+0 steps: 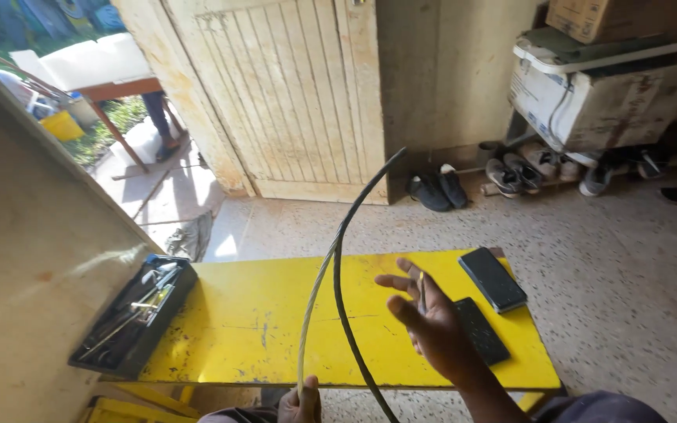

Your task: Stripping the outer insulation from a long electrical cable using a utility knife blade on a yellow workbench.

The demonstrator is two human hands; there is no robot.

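My left hand (301, 403) sits at the bottom edge, closed around the lower end of a long thin cable (338, 258). The cable shows a pale strand and a dark strand that arc upward together and end in the air in front of the door. My right hand (431, 321) hovers open over the yellow bench (260, 321), fingers spread, palm turned left toward the cable but apart from it. It holds nothing. Right beside it on the bench lie two dark phones, one (492, 279) near the far right corner and one (479, 330) partly behind my hand.
A black tray of metal tools (135, 315) rests on the bench's left end, against a tan wall (25, 274). Beyond stands an open wooden door (276, 94), with shoes (436, 190) on the floor and stacked boxes (597, 86) at right. A person's legs (162, 125) show outside.
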